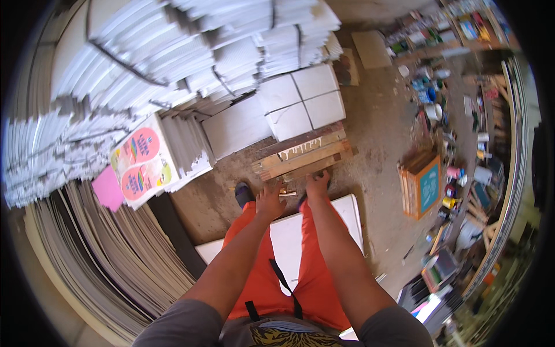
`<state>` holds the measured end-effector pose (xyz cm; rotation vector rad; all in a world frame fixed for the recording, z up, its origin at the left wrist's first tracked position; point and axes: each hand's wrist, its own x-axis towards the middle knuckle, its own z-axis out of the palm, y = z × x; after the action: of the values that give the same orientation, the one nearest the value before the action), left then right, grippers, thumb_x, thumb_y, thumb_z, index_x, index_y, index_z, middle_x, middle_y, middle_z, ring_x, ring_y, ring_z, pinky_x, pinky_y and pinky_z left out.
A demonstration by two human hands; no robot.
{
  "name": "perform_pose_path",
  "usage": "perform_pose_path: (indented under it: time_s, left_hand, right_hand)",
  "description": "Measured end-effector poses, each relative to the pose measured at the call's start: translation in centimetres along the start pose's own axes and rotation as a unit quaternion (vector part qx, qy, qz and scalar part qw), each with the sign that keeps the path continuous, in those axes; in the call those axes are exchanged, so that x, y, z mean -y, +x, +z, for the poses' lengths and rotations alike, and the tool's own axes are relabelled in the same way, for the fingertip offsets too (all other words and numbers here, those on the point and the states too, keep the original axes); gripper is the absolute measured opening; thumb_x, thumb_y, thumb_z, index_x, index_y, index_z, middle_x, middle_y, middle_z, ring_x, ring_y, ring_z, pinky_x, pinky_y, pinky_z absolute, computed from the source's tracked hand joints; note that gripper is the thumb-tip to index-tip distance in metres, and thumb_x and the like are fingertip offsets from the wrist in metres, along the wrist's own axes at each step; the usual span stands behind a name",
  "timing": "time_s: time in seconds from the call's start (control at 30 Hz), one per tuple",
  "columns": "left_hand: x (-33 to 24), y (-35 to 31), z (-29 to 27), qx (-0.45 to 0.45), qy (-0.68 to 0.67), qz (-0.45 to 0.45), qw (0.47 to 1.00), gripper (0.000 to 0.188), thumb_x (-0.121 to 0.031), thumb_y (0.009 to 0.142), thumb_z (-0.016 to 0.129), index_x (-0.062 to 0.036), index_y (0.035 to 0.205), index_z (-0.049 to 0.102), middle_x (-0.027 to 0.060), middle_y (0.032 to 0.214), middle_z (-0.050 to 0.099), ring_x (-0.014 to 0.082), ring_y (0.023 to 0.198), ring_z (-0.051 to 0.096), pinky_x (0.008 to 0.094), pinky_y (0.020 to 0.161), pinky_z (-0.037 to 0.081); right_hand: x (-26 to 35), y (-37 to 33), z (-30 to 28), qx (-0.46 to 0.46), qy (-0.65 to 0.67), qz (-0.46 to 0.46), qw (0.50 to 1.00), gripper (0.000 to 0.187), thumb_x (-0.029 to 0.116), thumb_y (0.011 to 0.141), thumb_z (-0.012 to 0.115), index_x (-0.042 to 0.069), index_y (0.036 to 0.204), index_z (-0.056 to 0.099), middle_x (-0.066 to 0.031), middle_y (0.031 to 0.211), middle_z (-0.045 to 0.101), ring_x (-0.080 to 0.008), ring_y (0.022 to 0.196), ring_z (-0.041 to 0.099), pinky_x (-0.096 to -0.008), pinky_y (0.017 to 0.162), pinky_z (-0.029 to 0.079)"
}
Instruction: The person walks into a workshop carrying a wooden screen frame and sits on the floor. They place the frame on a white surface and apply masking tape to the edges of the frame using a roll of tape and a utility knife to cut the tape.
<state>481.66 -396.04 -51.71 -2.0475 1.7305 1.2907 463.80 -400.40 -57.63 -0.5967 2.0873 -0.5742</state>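
My left hand (pixel 270 202) reaches down between my knees, its fingers stretched and apart by the near edge of a low wooden pallet (pixel 306 158). Just right of those fingers is a small yellowish-brown thing (pixel 287 193), too small to name; whether I touch it I cannot tell. My right hand (pixel 317 186) is beside the pallet's near right side, thumb and fingers apart with nothing seen between them. Behind the pallet stands a white stack of sheets (pixel 302 101), tied crosswise with dark straps. Under my legs lies a flat white board or stack (pixel 286 234).
Tall strapped stacks of white sheets (pixel 150 52) fill the far left. A printed pink-and-white sheet (pixel 140 161) tops a nearer stack, above grey boards (pixel 104 248). Rightward are wooden frames (pixel 420 186), a blue container (pixel 428 95) and cluttered pots on brown floor (pixel 378 139).
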Motion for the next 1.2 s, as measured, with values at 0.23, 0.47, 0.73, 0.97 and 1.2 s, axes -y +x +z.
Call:
perform_pose_path:
  time_s: [0.23,0.47,0.73,0.97,1.2]
  left_hand:
    - [1.1,0.3,-0.2,0.021,0.085,0.081,0.993,0.08,-0.038,0.087,0.075,-0.021,0.158,0.042,0.0141,0.164,0.035,0.0401,0.142,0.046,0.0562,0.114,0.041]
    - [1.1,-0.6,0.7,0.006,0.024,0.157,0.987,0.053,-0.03,0.086,0.075,-0.0135,0.136,0.066,0.0152,0.139,0.062,0.0374,0.121,0.063,0.0466,0.102,0.051]
    - [-0.2,-1.1,1.6,0.036,0.0,0.177,0.983,0.039,-0.028,0.082,0.081,-0.0074,0.111,0.065,0.0175,0.119,0.068,0.0383,0.109,0.067,0.0492,0.092,0.053]
    - [-6.1,-4.1,-2.2,0.075,0.1,0.22,0.967,0.05,-0.025,0.08,0.08,-0.0085,0.123,0.061,0.0244,0.113,0.071,0.043,0.105,0.07,0.0518,0.088,0.056]
    - [-0.2,-6.9,-5.4,0.177,0.011,0.222,0.959,0.061,-0.024,0.082,0.076,-0.011,0.14,0.058,0.0238,0.108,0.074,0.0431,0.103,0.071,0.0502,0.089,0.056]
  right_hand:
    - [0.4,-3.8,3.0,0.066,0.287,0.14,0.945,0.07,0.005,0.094,0.067,0.001,0.152,0.029,-0.0207,0.131,0.06,-0.0272,0.116,0.061,-0.0383,0.094,0.05]
    - [-5.5,-3.1,4.1,-0.038,0.197,0.06,0.978,0.067,0.018,0.091,0.076,0.002,0.145,0.04,-0.016,0.116,0.066,-0.023,0.105,0.067,-0.0362,0.081,0.056]
    - [-6.9,-4.8,0.5,-0.016,0.186,0.149,0.971,0.066,0.03,0.079,0.09,-0.001,0.124,0.053,-0.0154,0.112,0.067,-0.0248,0.092,0.07,-0.037,0.072,0.059]
    - [-4.2,-10.4,-2.1,-0.057,0.279,0.121,0.951,0.065,0.031,0.079,0.089,-0.006,0.12,0.054,-0.0148,0.107,0.066,-0.0227,0.09,0.071,-0.0354,0.068,0.059]
    - [-1.6,-18.5,-0.2,-0.117,0.362,0.126,0.916,0.061,0.028,0.079,0.089,-0.005,0.119,0.055,-0.0131,0.105,0.065,-0.021,0.087,0.07,-0.0337,0.066,0.058]
